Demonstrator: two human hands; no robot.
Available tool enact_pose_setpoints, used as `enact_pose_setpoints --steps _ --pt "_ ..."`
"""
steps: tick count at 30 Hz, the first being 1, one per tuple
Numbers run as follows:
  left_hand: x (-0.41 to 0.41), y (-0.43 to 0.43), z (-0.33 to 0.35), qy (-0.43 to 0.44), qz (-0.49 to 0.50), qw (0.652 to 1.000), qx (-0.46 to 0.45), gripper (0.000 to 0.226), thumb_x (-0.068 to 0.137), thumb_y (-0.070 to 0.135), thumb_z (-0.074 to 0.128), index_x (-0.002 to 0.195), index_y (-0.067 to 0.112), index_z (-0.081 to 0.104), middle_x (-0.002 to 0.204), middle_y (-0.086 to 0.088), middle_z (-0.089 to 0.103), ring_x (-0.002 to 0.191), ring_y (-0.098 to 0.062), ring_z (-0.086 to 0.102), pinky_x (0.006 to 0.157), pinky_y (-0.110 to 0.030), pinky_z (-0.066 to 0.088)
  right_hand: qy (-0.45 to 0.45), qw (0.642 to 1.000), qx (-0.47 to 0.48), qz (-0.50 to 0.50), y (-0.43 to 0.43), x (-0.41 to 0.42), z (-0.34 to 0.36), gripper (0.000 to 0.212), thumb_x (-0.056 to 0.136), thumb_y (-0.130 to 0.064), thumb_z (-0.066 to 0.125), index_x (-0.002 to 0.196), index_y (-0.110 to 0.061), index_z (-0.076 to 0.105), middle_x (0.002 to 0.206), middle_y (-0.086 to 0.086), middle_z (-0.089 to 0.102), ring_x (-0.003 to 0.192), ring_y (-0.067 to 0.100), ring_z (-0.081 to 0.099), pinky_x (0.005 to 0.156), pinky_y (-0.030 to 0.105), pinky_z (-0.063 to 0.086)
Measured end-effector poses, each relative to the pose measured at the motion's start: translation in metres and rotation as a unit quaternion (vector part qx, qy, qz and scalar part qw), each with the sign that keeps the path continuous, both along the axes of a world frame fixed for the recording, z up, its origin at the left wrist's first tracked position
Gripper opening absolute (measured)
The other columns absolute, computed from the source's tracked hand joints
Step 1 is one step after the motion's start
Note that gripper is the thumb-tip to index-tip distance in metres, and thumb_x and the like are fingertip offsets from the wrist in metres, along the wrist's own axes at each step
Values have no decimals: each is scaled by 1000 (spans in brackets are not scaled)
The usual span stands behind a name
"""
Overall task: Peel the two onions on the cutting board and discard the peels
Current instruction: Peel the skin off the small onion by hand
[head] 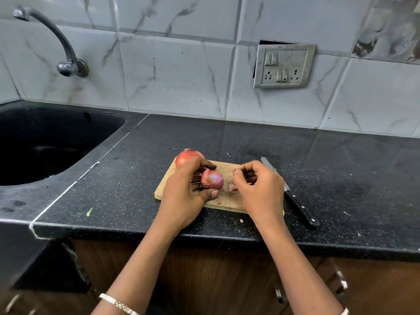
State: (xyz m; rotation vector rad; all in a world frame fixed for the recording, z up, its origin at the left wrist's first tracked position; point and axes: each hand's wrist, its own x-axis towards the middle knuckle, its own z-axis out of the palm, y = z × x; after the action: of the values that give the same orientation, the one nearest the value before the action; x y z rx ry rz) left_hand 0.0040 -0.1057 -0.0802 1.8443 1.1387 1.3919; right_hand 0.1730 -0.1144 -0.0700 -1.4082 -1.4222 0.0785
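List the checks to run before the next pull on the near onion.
1. Left hand grips near onion: ok.
2. Right hand pinching peel: cannot tell.
3. Far onion peeled: not ok, dry skin on.
4. Peel scraps off cutting board: not ok.
5. Knife out of both hands: ok, lies beside the cutting board.

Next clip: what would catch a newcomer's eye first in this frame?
Two hands over a cutting board on the black counter: the left hand grips a red onion at the board's middle, the right hand curls its fingers beside it. A second onion sits at the board's far left corner, and a black-handled knife lies on the counter right of the board.
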Motion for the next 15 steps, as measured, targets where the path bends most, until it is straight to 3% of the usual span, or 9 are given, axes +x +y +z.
enact_pose_setpoints --steps 2,6,10,15 --pt "0 0 0 -4 -2 1000 -3 54 71 -1 88 112 26 65 110 20 68 105 -5 68 92 -36 60 9 1000 -10 -7 0 1 1 3 87 -18 72 85 -21 73 63 -18 67 66 0 67 69 37 58" --pt "0 2 -2 -8 -3 1000 -9 55 72 -1 87 114 27 66 111 17 70 105 -6 69 93 -38 59 10 999 -23 46 -1 0 3 32 81 -11 72 111 -22 75 89 -16 74 79 0 70 78 30 59" --pt "-1 2 -3 -18 -10 1000 -18 56 73 -3 85 117 26 66 112 10 72 104 -9 71 93 -39 59 -19 994 -2 105 -4 -4 3 18 85 -16 76 101 -22 81 93 -14 77 89 -3 70 78 18 56" --pt "-1 -2 0 -17 -18 1000 -9 53 74 0 86 118 23 67 110 11 72 102 -5 70 92 -31 59 -10 991 16 132 -3 -1 1 14 85 -19 81 99 -20 83 92 -11 78 87 -2 71 75 19 56"
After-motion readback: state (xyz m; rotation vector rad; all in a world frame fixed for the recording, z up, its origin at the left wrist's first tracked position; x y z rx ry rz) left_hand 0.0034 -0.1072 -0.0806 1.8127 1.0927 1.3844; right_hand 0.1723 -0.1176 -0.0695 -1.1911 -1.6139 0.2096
